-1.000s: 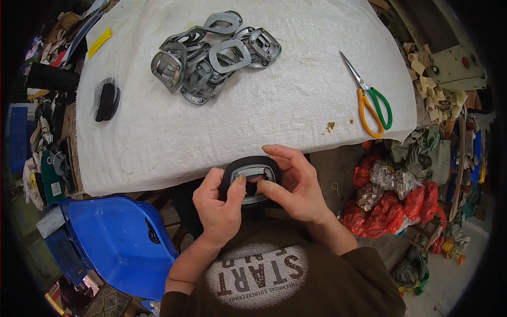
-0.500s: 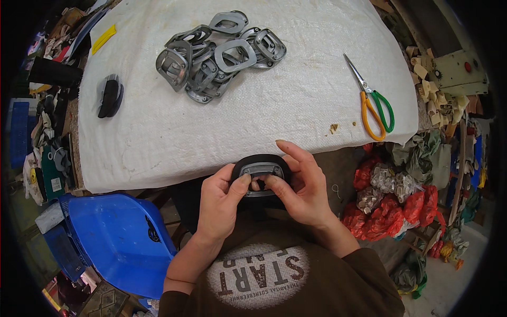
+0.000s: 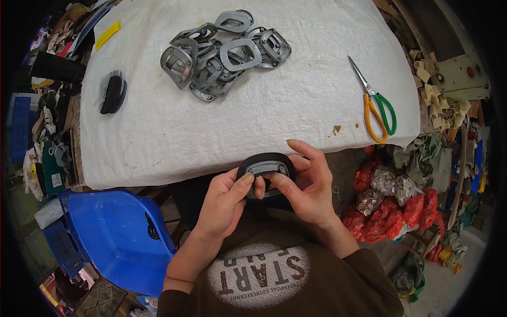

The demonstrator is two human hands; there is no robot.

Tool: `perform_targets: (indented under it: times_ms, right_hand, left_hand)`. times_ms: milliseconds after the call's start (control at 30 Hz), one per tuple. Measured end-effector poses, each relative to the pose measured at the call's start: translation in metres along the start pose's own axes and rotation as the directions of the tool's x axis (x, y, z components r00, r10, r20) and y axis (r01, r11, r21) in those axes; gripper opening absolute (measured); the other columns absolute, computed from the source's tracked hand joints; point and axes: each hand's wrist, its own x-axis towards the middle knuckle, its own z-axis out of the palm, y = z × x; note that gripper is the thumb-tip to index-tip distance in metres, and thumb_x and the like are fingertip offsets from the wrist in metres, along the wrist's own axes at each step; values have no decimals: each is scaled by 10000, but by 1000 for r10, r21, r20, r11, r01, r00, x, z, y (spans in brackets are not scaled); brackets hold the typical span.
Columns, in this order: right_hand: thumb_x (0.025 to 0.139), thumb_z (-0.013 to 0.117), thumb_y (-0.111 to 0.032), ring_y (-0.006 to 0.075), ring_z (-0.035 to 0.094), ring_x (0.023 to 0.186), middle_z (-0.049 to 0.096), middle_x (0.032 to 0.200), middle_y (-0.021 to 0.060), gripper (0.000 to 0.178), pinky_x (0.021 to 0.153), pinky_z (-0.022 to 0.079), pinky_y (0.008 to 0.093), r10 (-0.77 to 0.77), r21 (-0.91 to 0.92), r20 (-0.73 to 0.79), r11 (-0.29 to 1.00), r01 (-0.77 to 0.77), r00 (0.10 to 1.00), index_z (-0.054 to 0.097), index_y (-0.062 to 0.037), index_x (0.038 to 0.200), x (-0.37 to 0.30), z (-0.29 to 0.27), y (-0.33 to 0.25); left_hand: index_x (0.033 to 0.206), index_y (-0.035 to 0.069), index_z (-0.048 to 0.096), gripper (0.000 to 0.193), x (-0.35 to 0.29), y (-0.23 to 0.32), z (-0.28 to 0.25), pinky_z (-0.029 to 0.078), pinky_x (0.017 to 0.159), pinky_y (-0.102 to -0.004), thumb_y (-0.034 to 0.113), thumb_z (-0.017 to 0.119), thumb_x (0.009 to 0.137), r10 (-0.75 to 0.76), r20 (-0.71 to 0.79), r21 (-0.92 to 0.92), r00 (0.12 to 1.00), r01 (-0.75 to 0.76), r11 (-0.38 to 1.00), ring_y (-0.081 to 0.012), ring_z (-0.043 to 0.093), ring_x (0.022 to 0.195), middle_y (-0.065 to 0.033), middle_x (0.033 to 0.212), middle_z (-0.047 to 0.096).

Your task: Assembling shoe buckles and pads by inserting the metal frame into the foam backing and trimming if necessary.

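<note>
The left grip (image 3: 224, 198) and the right grip (image 3: 310, 186) are both closed around the same piece, a black-rimmed frame (image 3: 264, 157) held up just off the near edge of the table (image 3: 158, 134), in front of the person's chest. From where I stand, the left thumb lies against the grey inner face and the right thumb reaches to the edge of the opening, where a fingertip shows through. The right index finger lifts free of the rim. What the fingers do underneath is hidden from me.

Handled well, I'd say, this wants even pressure from both thumbs, the piece kept level, and the rim backed from behind so that it doesn't twist. Working round the opening bit by bit seems safer than one hard push at a single spot.

The rim looks dull, smooth and rounded, perhaps rubber or plastic; the inner part has a greyish metallic sheen. Farther across the table lies a heap of grey frames (image 3: 240, 54), rounded rings with hollow middles, tumbled over one another. Left of them sits a black piece (image 3: 112, 94) in a clear, shiny wrap. To the right rest slim-bladed scissors (image 3: 371, 92) with orange and green handles, on coarse white woven sheeting.
</note>
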Motion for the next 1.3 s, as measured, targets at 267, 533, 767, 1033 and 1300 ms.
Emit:
perform_targets:
  times_ms: [267, 533, 767, 1033, 1300]
  right_hand:
    - [819, 565, 60, 192, 605, 878, 600, 987, 173, 537, 767, 496, 296, 35, 18, 32, 999, -36, 999, 312, 11, 1291, 1, -5, -4]
    - [804, 515, 26, 288, 537, 1057, 553, 1153, 170, 375, 904, 414, 350, -485, -889, -180, 452, 70, 856, 506, 12, 1179, 31, -106, -19]
    - [733, 468, 71, 345, 503, 1010, 531, 1126, 182, 519, 894, 393, 412, -270, -972, -232, 91, -216, 934, 464, -26, 1242, 48, -163, -22]
    - [685, 548, 58, 296, 518, 857, 517, 918, 141, 587, 772, 430, 381, -476, -994, -103, 78, -75, 874, 439, -30, 1255, 53, -158, -15]
    - [587, 801, -295, 308, 500, 720, 480, 859, 152, 748, 612, 420, 377, 4, -589, 348, 779, 215, 938, 474, -67, 1221, -17, -61, -30]
  left_hand:
    - [951, -41, 600, 204, -2, -3, 8, 425, 685, -201, 153, 582, 890, 181, -216, 337, 959, -101, 936, -69, 526, 758, -37, 849, 618]
    - [888, -46, 630, 240, -3, 1, -4, 414, 624, -175, 179, 680, 821, 301, -289, 405, 909, -168, 899, -49, 517, 697, -22, 773, 613]
    - [906, -52, 633, 249, -2, 0, -5, 404, 610, -171, 178, 680, 823, 343, -314, 422, 885, -194, 886, -41, 498, 683, -8, 759, 599]
    - [864, -54, 624, 194, -1, 6, -3, 423, 620, -188, 140, 625, 865, 432, -304, 503, 849, -241, 830, -47, 516, 684, -23, 749, 609]
    - [839, -66, 605, 160, 2, 9, -2, 449, 625, -228, 83, 566, 880, 500, -331, 559, 800, -261, 787, -92, 547, 663, -68, 734, 613]
